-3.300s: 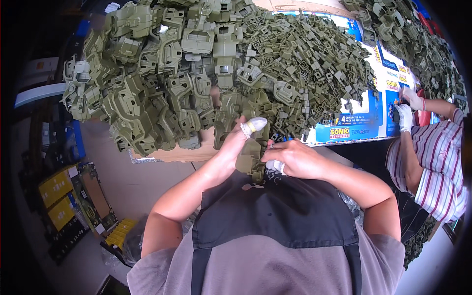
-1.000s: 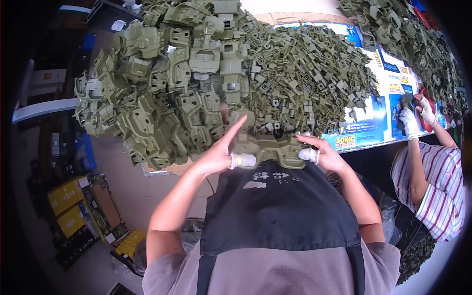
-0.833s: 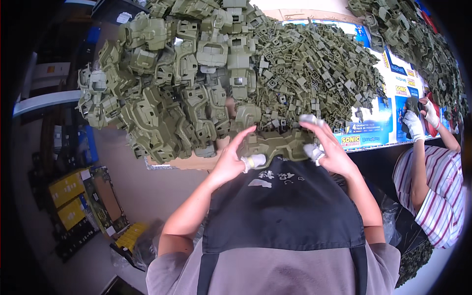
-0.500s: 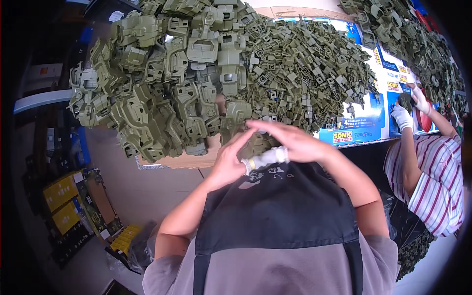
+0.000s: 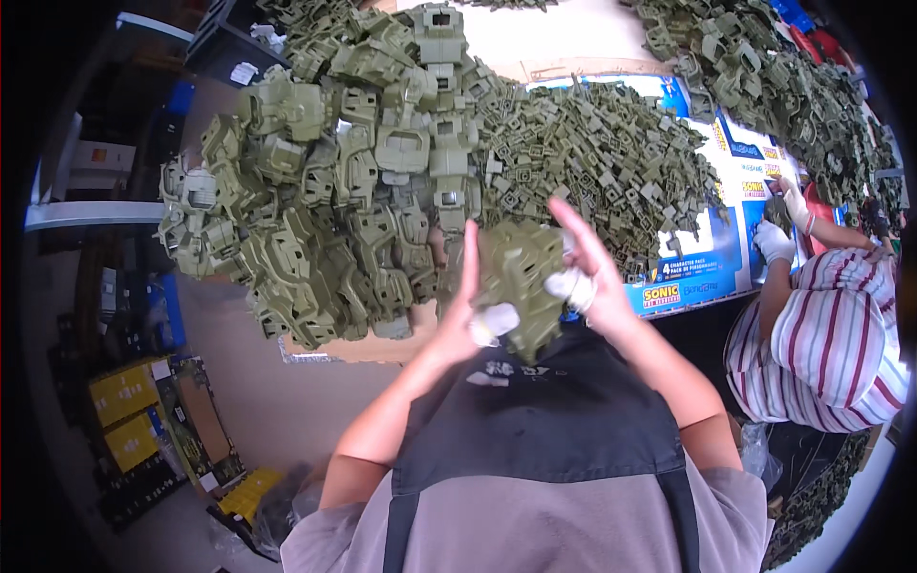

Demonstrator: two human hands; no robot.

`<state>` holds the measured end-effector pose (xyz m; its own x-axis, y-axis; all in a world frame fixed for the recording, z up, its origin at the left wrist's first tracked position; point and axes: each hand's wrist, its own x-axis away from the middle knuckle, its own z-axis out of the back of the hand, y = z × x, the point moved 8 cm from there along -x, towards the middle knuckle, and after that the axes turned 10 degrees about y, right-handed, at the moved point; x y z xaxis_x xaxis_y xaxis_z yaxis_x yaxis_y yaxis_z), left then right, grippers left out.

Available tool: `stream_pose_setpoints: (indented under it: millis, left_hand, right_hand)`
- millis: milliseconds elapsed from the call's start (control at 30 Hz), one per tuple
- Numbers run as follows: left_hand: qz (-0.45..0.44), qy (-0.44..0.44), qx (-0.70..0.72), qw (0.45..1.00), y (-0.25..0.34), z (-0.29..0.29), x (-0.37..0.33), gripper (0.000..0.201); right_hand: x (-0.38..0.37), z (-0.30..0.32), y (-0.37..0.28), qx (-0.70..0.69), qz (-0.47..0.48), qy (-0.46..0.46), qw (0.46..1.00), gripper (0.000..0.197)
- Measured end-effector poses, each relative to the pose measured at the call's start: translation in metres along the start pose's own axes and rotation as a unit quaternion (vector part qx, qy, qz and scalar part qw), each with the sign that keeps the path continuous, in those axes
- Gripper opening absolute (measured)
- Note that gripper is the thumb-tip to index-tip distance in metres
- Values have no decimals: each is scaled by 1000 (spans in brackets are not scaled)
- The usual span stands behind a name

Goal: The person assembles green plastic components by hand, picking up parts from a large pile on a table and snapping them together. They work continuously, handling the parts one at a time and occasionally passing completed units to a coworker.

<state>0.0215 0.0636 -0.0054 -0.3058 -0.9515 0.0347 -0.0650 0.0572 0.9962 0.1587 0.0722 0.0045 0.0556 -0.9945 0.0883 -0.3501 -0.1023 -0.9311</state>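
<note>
An olive-green moulded plastic vehicle body (image 5: 523, 277) is upheld in front of my apron, gripped from its two sides. My left hand (image 5: 465, 310) presses its left side, fingers straight and pointing away from me. On the opposite side, my right hand (image 5: 594, 277) bears against it with fingers likewise extended. White wrapping covers both thumbs. Just beyond my hands lies a heap of small olive-green plastic parts (image 5: 592, 158). To its left, larger moulded vehicle bodies (image 5: 296, 229) are stacked in rows.
Printed blue-and-white cardboard (image 5: 702, 267) lies under the small parts. At right, a person in a striped shirt (image 5: 831, 325) works with white-gloved hands (image 5: 776, 241) beside another parts pile (image 5: 802, 105). Yellow boxes (image 5: 129, 406) stand low at left.
My hands, earlier close together at the fingertips over a part, have spread apart to either side of the vehicle body, which now shows plainly. The view has shifted slightly.
</note>
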Motion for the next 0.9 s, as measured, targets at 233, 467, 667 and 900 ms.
stream_pose_setpoints:
  millis: [233,467,667,900]
  left_hand:
    - [7,-109,-223,969,8,-9,3,70]
    - [-42,4,-212,976,34,38,0,113]
    - [62,78,-2,995,22,29,-11,94]
    - [3,34,-218,975,12,-1,-38,75]
  right_hand:
    - [11,-7,-44,381,160,-182,892,66]
    - [24,60,-25,55,-1,18,998,73]
    - [37,60,-21,158,54,-14,986,66]
    - [55,102,20,225,-33,103,968,63]
